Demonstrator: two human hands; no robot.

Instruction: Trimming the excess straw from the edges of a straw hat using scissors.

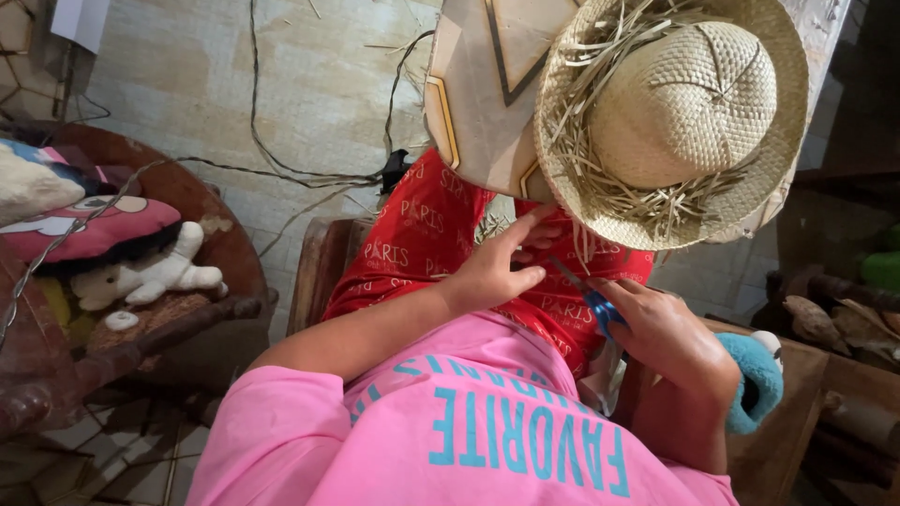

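Note:
A woven straw hat (689,103) with loose, untrimmed straw ends around its brim rests on a tilted board (478,89) above my lap. My left hand (502,262) pinches the near edge of the brim, fingers spread along it. My right hand (656,328) grips blue-handled scissors (589,298), their blades pointing up at the straw ends hanging from the brim. I sit in a pink shirt and red printed trousers (422,234).
A wooden chair (187,319) at the left holds a pink cushion and a white plush toy (150,272). Cords trail across the tiled floor (309,112). A blue plush item (755,379) lies on a wooden surface at my right.

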